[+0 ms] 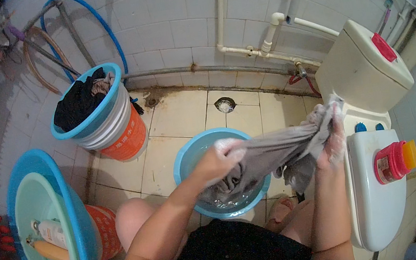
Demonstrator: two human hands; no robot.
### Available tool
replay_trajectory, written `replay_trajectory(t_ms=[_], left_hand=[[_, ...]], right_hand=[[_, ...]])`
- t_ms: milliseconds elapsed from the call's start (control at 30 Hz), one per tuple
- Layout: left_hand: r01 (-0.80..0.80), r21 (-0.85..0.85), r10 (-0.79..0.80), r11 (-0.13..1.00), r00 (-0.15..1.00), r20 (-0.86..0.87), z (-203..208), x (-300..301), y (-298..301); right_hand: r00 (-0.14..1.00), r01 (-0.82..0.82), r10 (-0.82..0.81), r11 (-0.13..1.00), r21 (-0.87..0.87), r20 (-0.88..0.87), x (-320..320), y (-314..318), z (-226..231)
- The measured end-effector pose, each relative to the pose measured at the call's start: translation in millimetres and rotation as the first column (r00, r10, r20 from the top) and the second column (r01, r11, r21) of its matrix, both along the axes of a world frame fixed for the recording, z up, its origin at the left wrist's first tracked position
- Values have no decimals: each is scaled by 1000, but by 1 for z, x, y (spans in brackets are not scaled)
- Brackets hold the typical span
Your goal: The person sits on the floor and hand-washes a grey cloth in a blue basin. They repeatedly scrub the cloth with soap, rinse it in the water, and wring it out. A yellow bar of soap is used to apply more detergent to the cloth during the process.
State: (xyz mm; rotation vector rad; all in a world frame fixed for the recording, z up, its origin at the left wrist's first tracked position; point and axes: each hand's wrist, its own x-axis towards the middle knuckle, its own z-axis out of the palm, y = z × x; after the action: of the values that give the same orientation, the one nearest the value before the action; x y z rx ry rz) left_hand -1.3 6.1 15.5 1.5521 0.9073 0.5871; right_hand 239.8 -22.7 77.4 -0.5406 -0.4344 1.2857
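Nearest, the person is sitting in black clothing (236,253), bare knees bending to either side, with a sandaled foot (281,211) resting on the tiled floor (167,162). At near left, a large blue tub (36,159) is leaning at a tilt, holding a pale green basin (28,208); inside that, a white bottle (52,231) and an orange-tan bottle (51,252) are lying side by side. At near right, a pink jar (389,164) with a yellow lid is lying on the closed toilet lid (381,206).

Farther in, between the knees, a light blue basin (182,157) is standing on the floor with water in it. Over it the two hands are stretching a wet grey cloth (280,149) — the left hand (218,161) is closing its fingers on one end above the basin, and the soapy right hand (333,140) is gripping the other end, higher and beside the toilet. Part of the cloth is hanging loose near the right wrist; whether the dark fabric in the water is belonging to it, I cannot tell.

Beyond, a floor drain (225,105) is showing. At far left, a white-and-orange bucket (121,137) is supporting another blue basin of dark clothes (77,106), and a blue hose (105,24) is curving along the wall.
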Motion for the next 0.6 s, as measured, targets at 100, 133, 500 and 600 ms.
replay_trajectory(t_ms=[100,133,500,600], left_hand=[[13,-518,389,855,645,658,21,5,-11],[164,-496,326,853,576,750,22,6,-9],[77,-38,-70,996,984,162,-1,25,-23],[-71,-165,114,984,956,270,-7,20,-12]], right_hand=[[985,47,-42,999,-26,166,-16,3,-6],[981,19,-4,997,-73,196,-24,4,-12],[660,-114,196,980,-161,725,-76,-10,-57],[545,-70,230,971,-230,807,-69,-1,-50]])
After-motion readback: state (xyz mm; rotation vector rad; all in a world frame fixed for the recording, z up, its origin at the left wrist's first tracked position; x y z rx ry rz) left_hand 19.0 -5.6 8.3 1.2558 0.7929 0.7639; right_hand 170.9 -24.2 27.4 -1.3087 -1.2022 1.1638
